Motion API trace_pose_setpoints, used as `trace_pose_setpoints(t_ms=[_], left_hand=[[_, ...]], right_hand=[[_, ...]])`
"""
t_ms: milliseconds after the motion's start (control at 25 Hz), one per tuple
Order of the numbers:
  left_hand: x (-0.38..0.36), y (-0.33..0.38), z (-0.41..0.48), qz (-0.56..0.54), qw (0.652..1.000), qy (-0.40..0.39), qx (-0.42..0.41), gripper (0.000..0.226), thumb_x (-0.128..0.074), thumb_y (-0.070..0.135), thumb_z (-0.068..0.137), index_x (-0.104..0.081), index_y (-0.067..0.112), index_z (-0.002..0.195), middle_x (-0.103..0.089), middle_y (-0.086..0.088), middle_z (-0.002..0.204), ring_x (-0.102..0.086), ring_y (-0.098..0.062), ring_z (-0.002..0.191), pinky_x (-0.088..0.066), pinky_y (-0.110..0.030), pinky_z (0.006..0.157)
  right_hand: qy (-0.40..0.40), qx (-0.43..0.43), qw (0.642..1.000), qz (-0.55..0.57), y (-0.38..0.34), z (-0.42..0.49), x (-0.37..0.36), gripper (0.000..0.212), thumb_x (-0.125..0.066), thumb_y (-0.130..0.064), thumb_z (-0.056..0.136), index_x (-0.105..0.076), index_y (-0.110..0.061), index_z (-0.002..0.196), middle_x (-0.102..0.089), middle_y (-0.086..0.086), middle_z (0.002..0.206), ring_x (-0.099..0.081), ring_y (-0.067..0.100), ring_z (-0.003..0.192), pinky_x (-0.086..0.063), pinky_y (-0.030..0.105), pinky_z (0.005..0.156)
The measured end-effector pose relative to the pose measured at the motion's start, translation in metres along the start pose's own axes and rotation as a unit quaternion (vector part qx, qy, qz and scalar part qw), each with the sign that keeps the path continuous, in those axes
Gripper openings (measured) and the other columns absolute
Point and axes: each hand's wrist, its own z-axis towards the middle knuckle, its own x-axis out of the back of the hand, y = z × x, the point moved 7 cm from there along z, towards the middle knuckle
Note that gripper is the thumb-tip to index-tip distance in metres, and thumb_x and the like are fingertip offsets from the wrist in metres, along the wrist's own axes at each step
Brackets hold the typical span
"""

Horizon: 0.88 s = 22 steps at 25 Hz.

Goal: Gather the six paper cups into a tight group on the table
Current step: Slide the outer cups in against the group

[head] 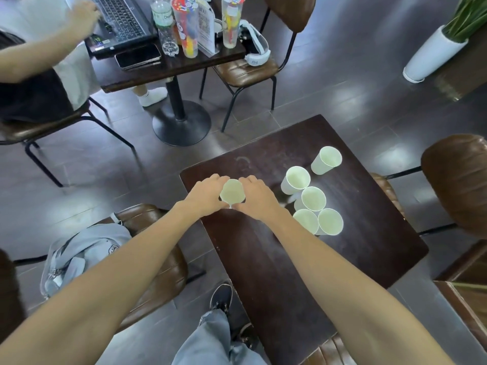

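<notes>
Six white paper cups stand upright on a dark wooden table (355,254). One cup (232,191) stands near the table's left corner, clasped between my left hand (207,194) and my right hand (257,197), one hand on each side. Three cups (313,198) (305,221) (330,221) touch each other right of my right hand. A fourth cup (296,179) stands just behind them. The last cup (327,159) stands apart, further back and to the right.
Brown padded chairs stand around the table: one at the left with a grey bag (79,254), one at the right (456,180). Behind, a second table (168,67) holds a laptop, bottles and tumblers, where another person sits. A white planter (432,54) stands at the far right.
</notes>
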Motion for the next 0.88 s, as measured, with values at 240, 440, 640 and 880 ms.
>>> trace_pose_setpoints(t_ms=[240, 440, 640, 880], left_hand=[[0.000, 0.037, 0.006, 0.052, 0.996, -0.024, -0.063, 0.061, -0.076, 0.034, 0.084, -0.051, 0.015, 0.136, -0.056, -0.009, 0.124, -0.064, -0.032, 0.107, -0.050, -0.048, 0.095], [-0.003, 0.083, 0.016, 0.067, 0.989, -0.040, -0.122, 0.064, -0.076, 0.036, 0.085, -0.049, 0.017, 0.139, -0.056, -0.007, 0.126, -0.062, -0.030, 0.113, -0.047, -0.048, 0.098], [-0.021, 0.115, 0.024, 0.064, 0.987, -0.057, -0.138, 0.060, -0.073, 0.036, 0.085, -0.050, 0.020, 0.138, -0.057, -0.006, 0.124, -0.062, -0.030, 0.114, -0.045, -0.047, 0.098], [-0.038, 0.129, 0.030, 0.064, 0.986, -0.079, -0.133, 0.062, -0.072, 0.035, 0.087, -0.048, 0.018, 0.141, -0.056, -0.009, 0.126, -0.062, -0.032, 0.113, -0.045, -0.047, 0.099]], right_hand=[[0.072, -0.013, 0.993, -0.087, 0.027, -0.016, 0.010, 0.067, -0.070, -0.063, 0.069, -0.065, -0.011, 0.110, -0.060, 0.005, 0.118, -0.059, 0.030, 0.101, -0.046, 0.042, 0.084], [0.122, -0.072, 0.985, -0.099, 0.069, -0.043, 0.024, 0.068, -0.071, -0.067, 0.059, -0.070, -0.013, 0.099, -0.063, 0.005, 0.119, -0.059, 0.032, 0.100, -0.043, 0.043, 0.083], [0.111, -0.115, 0.981, -0.109, 0.098, -0.064, 0.024, 0.072, -0.069, -0.066, 0.066, -0.069, -0.012, 0.114, -0.056, 0.011, 0.139, -0.052, 0.036, 0.121, -0.039, 0.047, 0.095], [0.107, -0.169, 0.974, -0.108, 0.110, -0.074, 0.010, 0.073, -0.066, -0.069, 0.072, -0.068, -0.014, 0.119, -0.053, 0.007, 0.142, -0.049, 0.034, 0.125, -0.037, 0.047, 0.101]])
